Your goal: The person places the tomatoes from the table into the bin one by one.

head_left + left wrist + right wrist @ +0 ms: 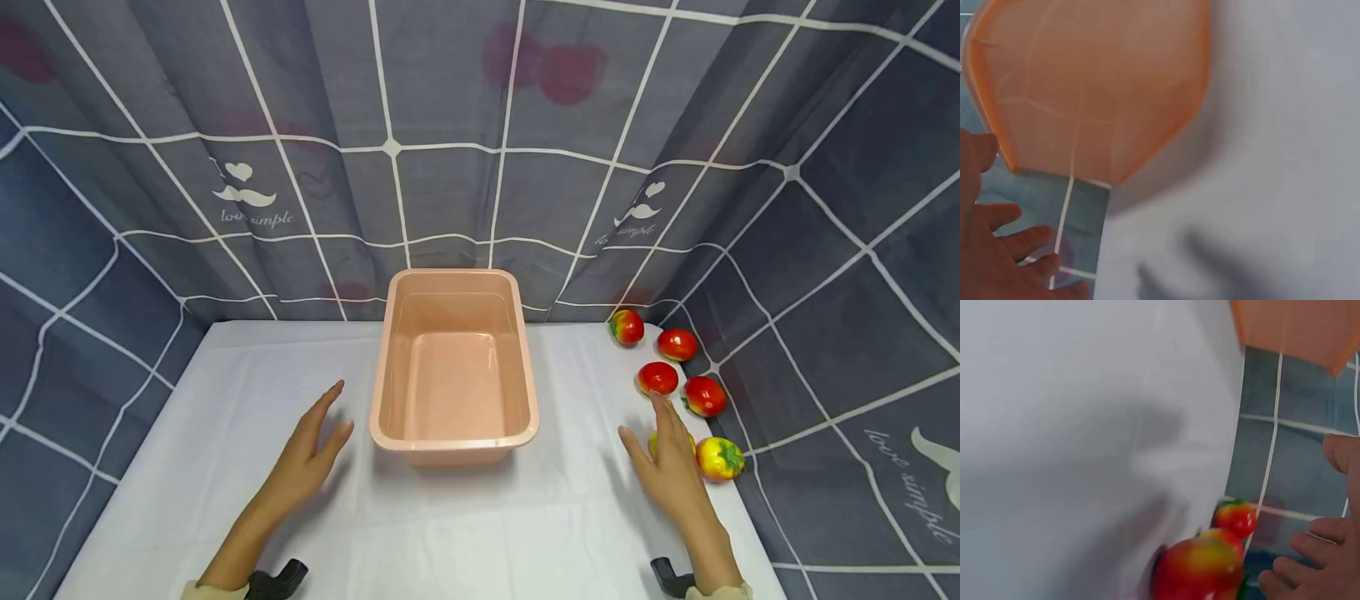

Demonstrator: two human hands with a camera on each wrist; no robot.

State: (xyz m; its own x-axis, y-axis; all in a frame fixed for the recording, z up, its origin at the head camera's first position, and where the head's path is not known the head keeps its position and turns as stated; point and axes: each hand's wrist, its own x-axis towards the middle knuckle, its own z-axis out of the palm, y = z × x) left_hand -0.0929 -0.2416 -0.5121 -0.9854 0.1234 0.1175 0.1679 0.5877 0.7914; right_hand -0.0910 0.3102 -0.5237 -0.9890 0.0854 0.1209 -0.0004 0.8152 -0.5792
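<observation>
A peach-coloured plastic basin [454, 358] stands at the back middle of the white table. To its left my left hand [303, 458] is held over the table with straight fingers and holds nothing. In the left wrist view the basin [1110, 81] shows beyond that hand's spread fingers [1029, 240]. My right hand [667, 462], fingers extended and empty, is over the right side of the table. It partly covers a yellow fruit [652, 445] and overlaps the edge of a red tomato [657, 377]. A yellow-green tomato-like fruit [720, 459] lies just right of this hand.
More red tomatoes, one at the back [627, 327], another behind [677, 343] and one at the edge [705, 396], lie along the table's right side. A dark checked curtain [450, 192] surrounds the back and both sides of the white tabletop [480, 533].
</observation>
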